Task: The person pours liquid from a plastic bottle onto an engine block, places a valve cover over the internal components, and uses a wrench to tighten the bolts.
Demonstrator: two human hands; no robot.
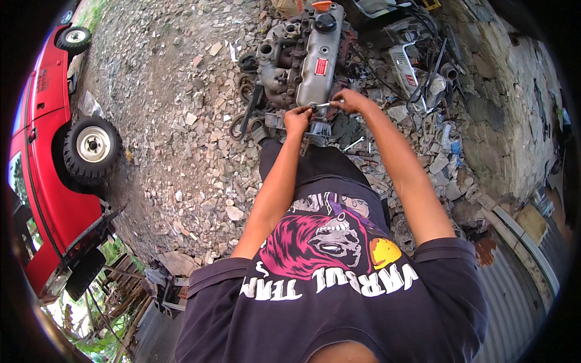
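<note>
An engine (pixel 278 85) with a grey metal valve cover (pixel 314 75) stands on the stony ground in front of me. My right hand (pixel 350 101) is closed around one end of a shiny wrench (pixel 323 105), which lies across the near end of the cover. At the wrench's other end, my left hand (pixel 297 121) has its fingers drawn together against the engine. Whether those fingers grip the wrench head or a small part beside it is too small to make out. A black cap (pixel 325 23) sits on the cover's far end.
Another wrench (pixel 354 144) lies on the rubble right of my legs. Scrap parts and hoses (pixel 417 72) are heaped beyond it, beside a stone wall (pixel 502 109). A red off-road vehicle (pixel 48 121) stands at the left; corrugated sheet (pixel 505 290) lies at lower right.
</note>
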